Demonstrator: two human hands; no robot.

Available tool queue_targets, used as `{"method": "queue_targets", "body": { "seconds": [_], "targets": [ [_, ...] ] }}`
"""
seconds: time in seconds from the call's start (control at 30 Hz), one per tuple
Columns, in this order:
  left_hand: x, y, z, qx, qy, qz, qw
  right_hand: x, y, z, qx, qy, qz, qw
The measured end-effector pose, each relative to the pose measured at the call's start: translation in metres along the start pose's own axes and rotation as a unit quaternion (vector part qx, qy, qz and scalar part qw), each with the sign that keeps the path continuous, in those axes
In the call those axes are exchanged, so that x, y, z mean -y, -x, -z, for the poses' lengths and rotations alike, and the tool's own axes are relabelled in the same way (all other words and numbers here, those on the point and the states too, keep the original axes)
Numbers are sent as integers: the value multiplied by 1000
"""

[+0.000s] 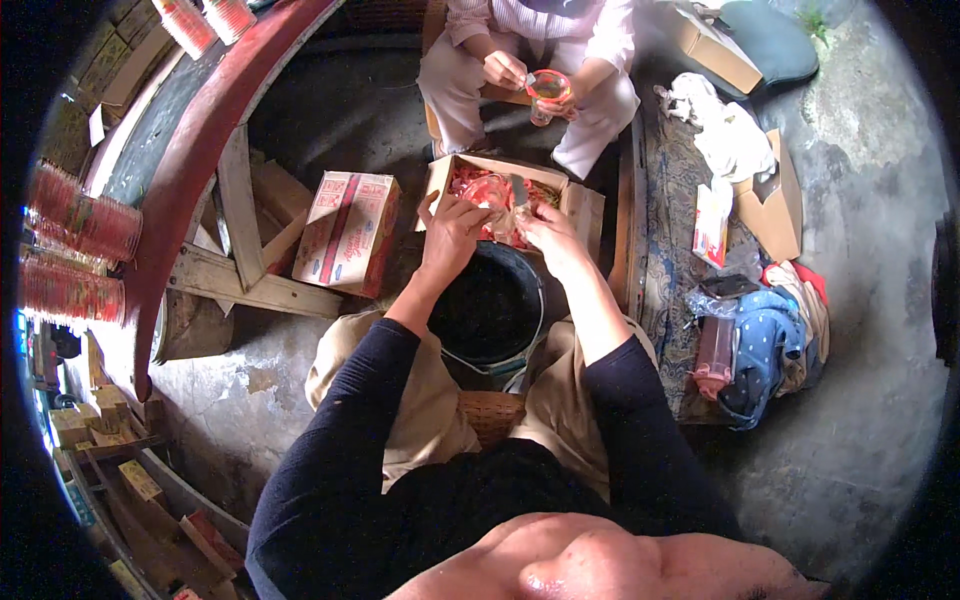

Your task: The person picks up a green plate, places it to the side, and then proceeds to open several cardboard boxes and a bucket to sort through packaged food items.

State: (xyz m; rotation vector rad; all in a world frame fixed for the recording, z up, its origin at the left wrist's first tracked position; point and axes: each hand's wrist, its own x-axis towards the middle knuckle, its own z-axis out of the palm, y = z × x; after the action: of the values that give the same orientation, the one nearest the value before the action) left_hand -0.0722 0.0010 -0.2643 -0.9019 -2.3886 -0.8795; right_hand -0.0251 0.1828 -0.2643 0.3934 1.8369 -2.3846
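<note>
Both my hands are raised over the near edge of an open cardboard box [440, 178]. My left hand [455, 228] has its fingers curled at a pale, crumpled-looking patch; what they grip is too small to make out. My right hand [550, 235] is closed in a pinch on something pale. Just above its fingertips a flat grey strip [518, 189] stands up, perhaps a blade. Clear plastic pieces with red rims [483, 188] fill the box behind my fingers. Below my hands, between my knees, stands a black bucket [485, 305].
Opposite, a seated person holds a clear red-rimmed cup [548, 88]. A closed carton [348, 230] stands left of the bucket. Stacked red-rimmed cups [80, 215] line the red-edged table [185, 150]. On the right, a patterned bench [665, 250] holds cloths [765, 350] and a bottle [713, 355].
</note>
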Motion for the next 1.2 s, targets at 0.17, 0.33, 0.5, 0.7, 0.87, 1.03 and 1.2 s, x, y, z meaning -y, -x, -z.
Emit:
{"method": "queue_targets", "body": {
  "seconds": [0.17, 0.33, 0.5, 0.7, 0.87, 1.03, 1.2],
  "targets": [
    [0, -5, 5, 2, 87, 69, 994, 8, -9, 28, -183, 283, 138, 931],
    [15, -1, -13, 17, 304, 219, 927, 22, -4, 23, -265, 386, 244, 850],
    [26, 5, -28, 21, 411, 240, 879, 18, -11, 30, -290, 448, 297, 792],
    [35, -7, -39, 46, 369, 230, 900, 25, -11, 25, -287, 450, 281, 798],
    [29, -31, -34, 78, 285, 197, 935, 27, -18, 34, -293, 390, 293, 822],
    [20, -29, -30, 52, 207, 132, 968, 29, -13, 23, -256, 435, 294, 811],
    [22, -23, -34, 27, 127, 67, 989, 25, -9, 0, -242, 469, 351, 774]
  ]
}}
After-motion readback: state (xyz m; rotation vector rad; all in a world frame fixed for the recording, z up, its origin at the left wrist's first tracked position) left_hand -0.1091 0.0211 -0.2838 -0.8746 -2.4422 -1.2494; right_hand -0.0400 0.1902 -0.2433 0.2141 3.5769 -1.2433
